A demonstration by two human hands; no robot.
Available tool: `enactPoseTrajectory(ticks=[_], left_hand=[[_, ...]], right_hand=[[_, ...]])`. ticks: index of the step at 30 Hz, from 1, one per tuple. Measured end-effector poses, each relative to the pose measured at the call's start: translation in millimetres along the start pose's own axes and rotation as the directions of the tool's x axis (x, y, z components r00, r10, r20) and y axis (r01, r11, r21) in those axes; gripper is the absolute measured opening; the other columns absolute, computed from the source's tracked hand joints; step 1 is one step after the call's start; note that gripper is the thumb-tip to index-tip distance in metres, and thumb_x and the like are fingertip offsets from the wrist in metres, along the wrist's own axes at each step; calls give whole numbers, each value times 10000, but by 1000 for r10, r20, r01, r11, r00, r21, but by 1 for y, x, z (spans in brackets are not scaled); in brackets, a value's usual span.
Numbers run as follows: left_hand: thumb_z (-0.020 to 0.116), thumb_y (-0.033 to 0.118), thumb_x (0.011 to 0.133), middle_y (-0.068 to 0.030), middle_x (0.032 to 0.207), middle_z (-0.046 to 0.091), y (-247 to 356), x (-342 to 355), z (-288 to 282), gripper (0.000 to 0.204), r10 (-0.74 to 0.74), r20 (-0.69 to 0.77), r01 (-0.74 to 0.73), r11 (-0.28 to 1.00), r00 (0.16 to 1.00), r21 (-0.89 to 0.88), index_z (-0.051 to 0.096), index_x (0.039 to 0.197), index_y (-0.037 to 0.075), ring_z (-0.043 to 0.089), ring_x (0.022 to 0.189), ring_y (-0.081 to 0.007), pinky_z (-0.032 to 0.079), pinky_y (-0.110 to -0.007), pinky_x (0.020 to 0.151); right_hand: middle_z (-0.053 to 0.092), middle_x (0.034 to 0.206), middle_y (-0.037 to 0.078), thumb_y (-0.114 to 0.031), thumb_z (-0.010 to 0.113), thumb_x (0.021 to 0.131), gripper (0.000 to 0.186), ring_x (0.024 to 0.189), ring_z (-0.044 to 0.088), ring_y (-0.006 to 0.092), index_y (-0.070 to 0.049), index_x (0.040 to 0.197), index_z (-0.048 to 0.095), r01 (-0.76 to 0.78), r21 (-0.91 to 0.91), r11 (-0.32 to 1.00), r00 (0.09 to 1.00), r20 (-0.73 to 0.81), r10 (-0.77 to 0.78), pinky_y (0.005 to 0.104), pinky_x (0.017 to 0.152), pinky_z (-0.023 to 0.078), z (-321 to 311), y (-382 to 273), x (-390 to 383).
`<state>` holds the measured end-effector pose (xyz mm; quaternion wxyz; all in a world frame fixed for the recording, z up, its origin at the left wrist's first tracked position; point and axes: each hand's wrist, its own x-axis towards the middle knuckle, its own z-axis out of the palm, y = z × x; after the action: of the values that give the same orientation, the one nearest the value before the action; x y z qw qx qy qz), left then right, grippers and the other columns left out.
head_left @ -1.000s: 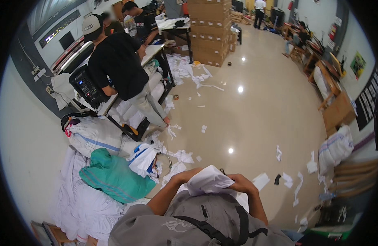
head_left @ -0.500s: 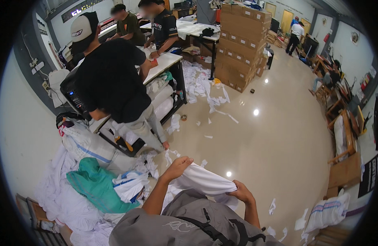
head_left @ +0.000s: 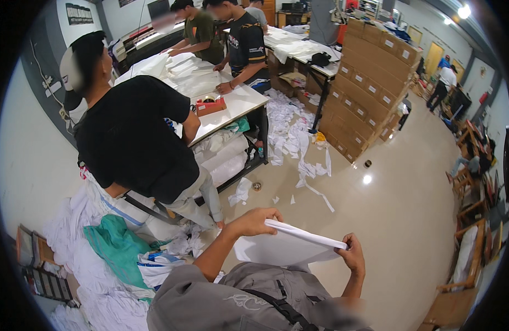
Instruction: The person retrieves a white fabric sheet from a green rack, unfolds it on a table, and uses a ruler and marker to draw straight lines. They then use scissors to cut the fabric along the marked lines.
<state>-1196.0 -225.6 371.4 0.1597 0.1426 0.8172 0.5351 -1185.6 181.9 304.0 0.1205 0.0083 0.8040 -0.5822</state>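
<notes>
At the lower middle, a white sheet of fabric [head_left: 290, 243] is stretched between my hands in front of my grey garment [head_left: 243, 300]. My left hand [head_left: 254, 222] is closed on its upper left edge, and my right hand [head_left: 351, 254] grips the folded right end between thumb and fingers. The sheet's lower part is hidden behind my body. A pile of white cloth [head_left: 86, 270] with a green sack [head_left: 114, 248] lies left of me.
A co-worker [head_left: 133, 132] stands ahead left by a white worktable [head_left: 238, 105] bearing a red tape dispenser [head_left: 210, 107]; others work beyond. Stacked cartons [head_left: 367, 94] stand ahead right. Scraps [head_left: 298, 138] litter the floor. Wooden chairs [head_left: 469, 243] line the right wall.
My hands have moved apart and to the right, drawing the bunched white fabric out into a flatter sheet. My view has swung, bringing the worktable and cartons closer.
</notes>
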Motion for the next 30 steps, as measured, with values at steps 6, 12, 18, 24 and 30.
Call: enactPoseTrajectory(ticks=[6,12,18,24,30], left_hand=[[789,166,877,-128,992,781,-15,125,-16,225,-14,-480,97,984,877,149,777,1093,101,738,901,-323,556,-392,803],[743,134,913,-138,991,783,1,243,-38,184,-48,-764,141,988,643,56,780,1081,69,749,875,-304,557,-389,790],[695,107,942,-168,938,753,-45,317,-85,164,-149,-950,284,956,275,-68,732,1049,-11,711,845,-236,536,-343,799],[710,174,941,-148,868,716,-115,402,-159,218,-322,-867,270,935,380,-229,701,1034,-22,657,800,-200,517,-352,773],[764,295,893,-246,976,723,-142,531,-222,328,-432,-431,480,878,792,1,687,1000,-4,699,883,-398,525,-453,797]], right_hand=[[622,824,-3,24,767,817,238,763,572,110,-59,965,600,43,-182,982,990,142,-17,277,697,464,-55,5,178],[732,846,95,-68,781,864,147,790,671,187,-17,975,699,104,-441,892,971,239,5,334,744,528,-114,0,330],[776,993,173,-221,777,865,236,939,742,351,-92,1064,774,72,-575,815,958,267,104,434,842,564,-139,23,461],[768,1079,194,-340,779,849,363,1028,721,393,-82,1104,779,21,-722,692,943,244,225,463,921,553,-131,39,567],[741,1189,220,-415,759,852,517,1136,688,416,-45,1213,740,68,-603,795,872,424,247,468,992,529,-91,20,685]])
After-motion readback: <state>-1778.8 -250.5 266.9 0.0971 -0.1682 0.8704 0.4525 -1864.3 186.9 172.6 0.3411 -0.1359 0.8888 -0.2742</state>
